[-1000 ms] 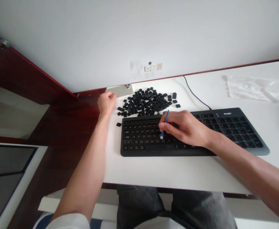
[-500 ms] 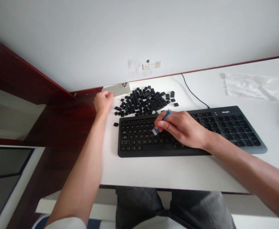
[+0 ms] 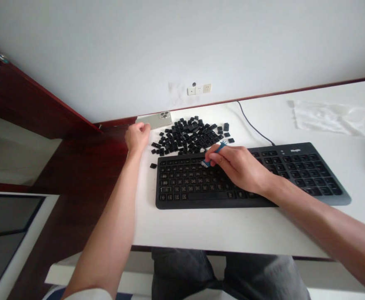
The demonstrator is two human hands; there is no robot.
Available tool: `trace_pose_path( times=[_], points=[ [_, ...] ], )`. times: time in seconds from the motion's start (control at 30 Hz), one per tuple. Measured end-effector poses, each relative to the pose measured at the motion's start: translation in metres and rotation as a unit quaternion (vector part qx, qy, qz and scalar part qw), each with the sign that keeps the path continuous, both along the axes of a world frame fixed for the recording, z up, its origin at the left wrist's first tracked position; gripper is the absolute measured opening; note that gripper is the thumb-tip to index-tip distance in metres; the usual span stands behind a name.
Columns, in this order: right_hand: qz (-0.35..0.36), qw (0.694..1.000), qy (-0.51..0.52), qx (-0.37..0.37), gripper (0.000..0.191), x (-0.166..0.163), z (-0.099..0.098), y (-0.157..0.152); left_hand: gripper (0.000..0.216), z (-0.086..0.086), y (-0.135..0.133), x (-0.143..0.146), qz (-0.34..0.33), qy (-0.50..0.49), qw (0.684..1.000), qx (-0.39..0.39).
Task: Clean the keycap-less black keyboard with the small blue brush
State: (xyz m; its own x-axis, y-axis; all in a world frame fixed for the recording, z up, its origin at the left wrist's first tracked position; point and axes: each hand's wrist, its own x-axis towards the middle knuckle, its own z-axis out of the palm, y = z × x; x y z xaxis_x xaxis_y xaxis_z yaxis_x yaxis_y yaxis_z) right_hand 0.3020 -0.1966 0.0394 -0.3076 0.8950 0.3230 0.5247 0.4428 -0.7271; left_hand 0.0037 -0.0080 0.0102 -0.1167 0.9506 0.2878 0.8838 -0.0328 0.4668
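Small blue tool [image 3: 215,151] pinched in right hand [image 3: 240,166], thumb and fingers closed round its middle, pale tip down on the upper key rows, forked blue end sticking up past the knuckles. Tool sits tilted, over the left-centre part of the black keyboard [image 3: 182,185], near its back edge. Keyboard lies flat on the white desk [image 3: 232,229], many keycaps off on the left half (bare switch sockets showing), right block and number pad still capped. Pile of loose black keycaps [image 3: 191,134] just behind the keyboard's left half, on the desk; one stray keycap [image 3: 153,166] apart, off the keyboard's left end. Left hand [image 3: 137,136] curled in a loose fist at the desk's left edge, beside the pile; cannot tell if anything is inside it. Phone [image 3: 155,120] lying camera-side up just behind that hand. Keyboard cable [image 3: 253,126] runs back toward the wall. Crumpled clear plastic bag [image 3: 326,116] far right on the desk. Wall sockets [image 3: 199,89] behind.
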Motion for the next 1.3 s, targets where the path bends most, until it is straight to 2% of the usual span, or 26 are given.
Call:
trace_pose_path(
  times=[0.17, 0.27, 0.4, 0.53, 0.67, 0.8, 0.93, 1.1, 1.3],
  points=[
    [-0.028, 1.0, 0.0, -0.003, 0.033, 0.0052, 0.0004, 0.0038, 0.037, -0.0012, 0.0007, -0.0004, -0.001, -0.007, 1.0, 0.002],
    [0.007, 1.0, -0.002, -0.019, 0.035, 0.0058, 0.0006, 0.0039, 0.038, -0.0022, 0.0007, -0.001, 0.001, -0.009, 1.0, 0.004],
    [0.037, 0.999, 0.012, 0.009, 0.034, 0.0023, -0.0001, 0.0012, 0.039, -0.0027, 0.0011, -0.0014, 0.001, -0.012, 1.0, 0.004],
    [0.081, 0.997, 0.011, 0.0, 0.032, 0.0003, -0.0024, 0.0007, 0.039, -0.0022, 0.0011, -0.0011, 0.002, -0.01, 1.0, 0.001],
    [0.071, 0.997, 0.018, 0.017, 0.032, 0.0014, -0.0035, 0.0018, 0.039, -0.0027, 0.0013, -0.0012, 0.002, -0.007, 1.0, 0.0],
    [0.084, 0.996, 0.011, 0.002, 0.031, 0.0011, -0.003, 0.0016, 0.039, -0.0036, 0.0017, -0.0014, 0.002, -0.008, 1.0, 0.006],
    [0.065, 0.998, 0.018, 0.017, 0.033, 0.0007, -0.0014, 0.0007, 0.039, -0.0033, 0.0017, -0.0013, 0.004, -0.011, 1.0, 0.005],
    [0.078, 0.997, 0.011, -0.01, 0.034, 0.0014, -0.001, 0.001, 0.038, -0.0025, 0.0013, -0.0007, 0.0, -0.008, 1.0, 0.005],
    [0.072, 0.997, 0.004, 0.006, 0.032, 0.0011, -0.0013, 0.0007, 0.037, 0.0006, -0.0011, 0.0014, 0.003, -0.004, 1.0, -0.005]
  ],
)
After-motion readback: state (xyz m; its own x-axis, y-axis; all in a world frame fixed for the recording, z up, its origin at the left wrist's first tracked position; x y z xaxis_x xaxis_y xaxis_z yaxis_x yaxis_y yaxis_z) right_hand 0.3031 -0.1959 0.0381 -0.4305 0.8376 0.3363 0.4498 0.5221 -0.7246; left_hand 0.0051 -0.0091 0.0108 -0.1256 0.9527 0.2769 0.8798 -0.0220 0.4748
